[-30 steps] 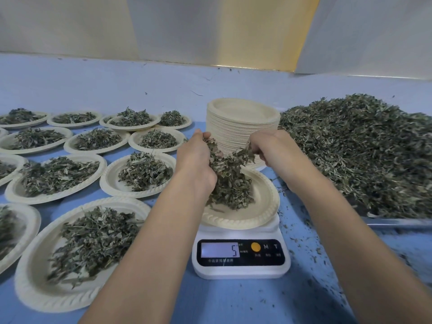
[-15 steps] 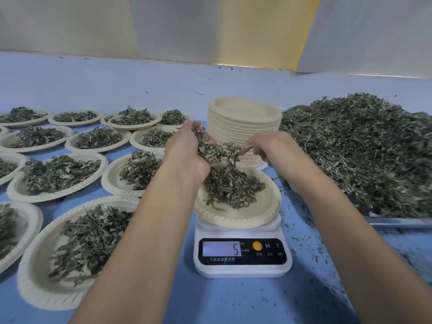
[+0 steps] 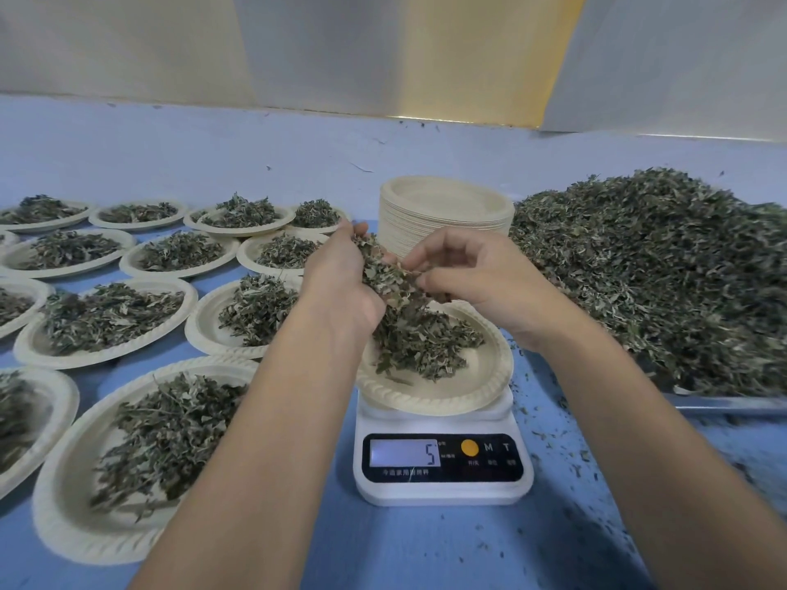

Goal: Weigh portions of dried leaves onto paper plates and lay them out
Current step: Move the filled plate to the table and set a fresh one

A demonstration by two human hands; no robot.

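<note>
Our left hand cups a clump of dried leaves over the plate on the scale near the front edge of the desk, and our right hand pinches bits from it. If the clump slips whole, we would likely overshoot the weight or scatter leaves. Toward the left edge filled plates crowd in, a plate stack stands just behind, and a leaf heap fills the right.

Grey-green dried leaves, cream embossed-rim paper plate, white-and-black scale, blue table
</note>
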